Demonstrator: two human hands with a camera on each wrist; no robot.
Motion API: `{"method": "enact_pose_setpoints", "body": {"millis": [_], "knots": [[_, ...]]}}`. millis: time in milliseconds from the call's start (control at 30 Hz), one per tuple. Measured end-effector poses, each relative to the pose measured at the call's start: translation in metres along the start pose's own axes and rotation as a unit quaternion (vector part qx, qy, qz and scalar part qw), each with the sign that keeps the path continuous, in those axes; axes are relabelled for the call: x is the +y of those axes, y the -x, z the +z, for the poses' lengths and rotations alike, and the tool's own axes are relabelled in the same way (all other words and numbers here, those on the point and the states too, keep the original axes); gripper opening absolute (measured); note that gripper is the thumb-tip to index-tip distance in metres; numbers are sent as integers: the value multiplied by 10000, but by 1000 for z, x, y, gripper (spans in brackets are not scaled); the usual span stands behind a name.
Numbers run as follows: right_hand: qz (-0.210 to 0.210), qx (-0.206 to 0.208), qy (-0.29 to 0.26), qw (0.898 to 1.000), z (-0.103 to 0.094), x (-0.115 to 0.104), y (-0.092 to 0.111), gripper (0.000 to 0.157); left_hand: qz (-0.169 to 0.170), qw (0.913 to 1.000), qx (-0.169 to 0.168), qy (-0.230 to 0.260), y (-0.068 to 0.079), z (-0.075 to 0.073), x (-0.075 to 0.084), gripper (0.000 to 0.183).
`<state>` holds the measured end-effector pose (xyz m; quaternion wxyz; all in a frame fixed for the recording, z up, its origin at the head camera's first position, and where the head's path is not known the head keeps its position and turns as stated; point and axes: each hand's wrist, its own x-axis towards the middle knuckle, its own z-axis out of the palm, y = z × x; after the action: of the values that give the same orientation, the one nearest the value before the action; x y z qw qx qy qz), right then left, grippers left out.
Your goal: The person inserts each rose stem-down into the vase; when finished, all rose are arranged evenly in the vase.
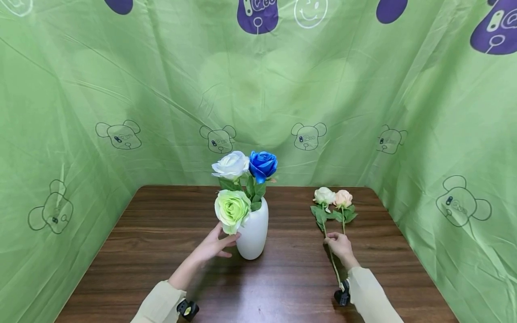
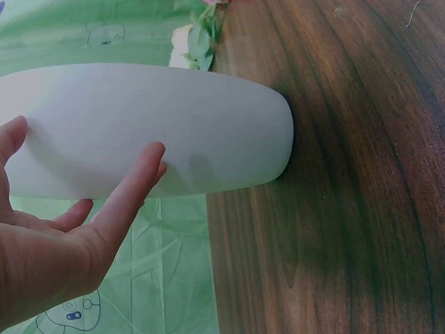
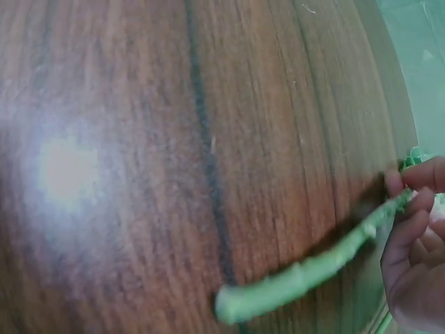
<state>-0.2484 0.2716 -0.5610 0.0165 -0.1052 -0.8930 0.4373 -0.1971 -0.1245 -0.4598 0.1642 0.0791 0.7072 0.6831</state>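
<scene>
A white vase (image 1: 252,233) stands upright on the table, bearing a pale white-blue rose (image 1: 231,165), a blue rose (image 1: 263,166) and a green rose (image 1: 232,210) that leans out toward the left. Beside the vase, just below the green bloom, is my left hand (image 1: 212,246), its fingers spread and extended; in the left wrist view the fingertips (image 2: 154,152) are at the vase wall, contact unclear. My right hand (image 1: 340,246) pinches the stem (image 3: 299,278) of a cream-white rose (image 1: 324,196) between thumb and fingers. A peach rose (image 1: 343,198) lies alongside it.
The brown wooden table (image 1: 291,287) ends at a rounded back edge. Green printed cloth (image 1: 262,89) hangs behind it and on both sides. A small peach-coloured bit shows behind the blue rose.
</scene>
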Motion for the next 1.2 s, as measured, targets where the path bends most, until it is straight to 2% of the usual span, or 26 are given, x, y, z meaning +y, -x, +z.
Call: {"method": "enact_pose_setpoints", "body": {"millis": [167,300,533,733,900,1000,1133,1200], "knots": [[104,-378,-1069,9935,1,3,1,26,-24,10000,25,-2,0,1,0,64],[35,-383,-1447,9887,1,1,2,26,-22,10000,5,-2,0,0,0,64],[-481,-484,-2170,9738,0,-17,9,25,-8,10000,-32,12,0,0,1,64],[-1116,-666,-2356,9631,0,-35,17,22,-25,10000,-27,17,1,0,2,64],[-1634,-899,-2633,9465,-3,-52,25,21,-2,10000,-34,18,0,1,3,64],[-1917,-810,-2824,9365,-6,-67,32,22,-7,10000,-40,15,0,0,2,64],[-2293,-410,-2951,9266,-11,-91,44,21,-13,10000,-45,8,0,0,1,64],[-2413,-182,-2927,9251,-13,-101,48,21,-13,10000,-48,0,1,0,1,64]]}}
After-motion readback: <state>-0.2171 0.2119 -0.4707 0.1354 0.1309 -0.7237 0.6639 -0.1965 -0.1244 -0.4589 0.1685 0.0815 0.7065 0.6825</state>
